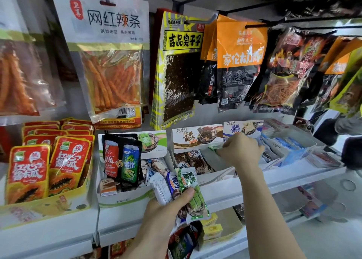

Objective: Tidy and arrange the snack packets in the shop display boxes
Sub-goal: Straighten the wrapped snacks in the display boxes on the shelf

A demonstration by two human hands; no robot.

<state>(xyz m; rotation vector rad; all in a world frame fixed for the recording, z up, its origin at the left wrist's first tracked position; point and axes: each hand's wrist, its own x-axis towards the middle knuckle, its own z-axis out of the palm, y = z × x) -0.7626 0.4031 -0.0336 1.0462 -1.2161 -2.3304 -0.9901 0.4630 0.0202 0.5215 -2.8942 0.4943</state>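
Observation:
My left hand grips a bunch of small snack packets, green, blue and white, in front of the green-trimmed display box. That box holds a black soda-candy bag and loose bars. My right hand reaches over the brown display box, fingers pinched on a small green packet at the box's right side. The blue display box stands just behind the hand, with blue packets to its right.
Red papaya snack packs fill a yellow box on the left. Large bags hang on hooks above, among them a chili-stick bag and an orange bag. The white shelf edge runs below; a lower shelf holds more goods.

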